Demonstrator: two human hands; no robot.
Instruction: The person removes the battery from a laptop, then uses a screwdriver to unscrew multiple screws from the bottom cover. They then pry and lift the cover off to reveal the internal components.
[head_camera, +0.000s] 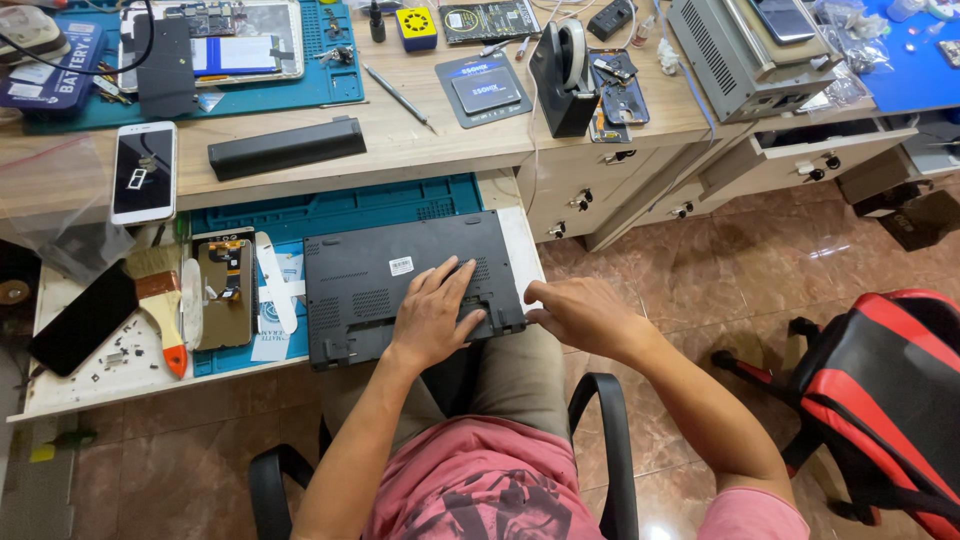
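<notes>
shirt: pink tee with a dark printed graphic on the chest, short sleeves | trousers: khaki | left hand (432, 312) and right hand (580, 313): bare, forearms uncovered, no gloves

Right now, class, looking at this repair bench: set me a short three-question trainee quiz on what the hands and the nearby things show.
1. True or false: the left hand lies flat on the upturned laptop.
2. Which lies left of the laptop? A) paintbrush B) tape dispenser C) backpack
3. What does the right hand touch?

Key
1. True
2. A
3. The laptop's right-hand edge, near its corner.
</notes>
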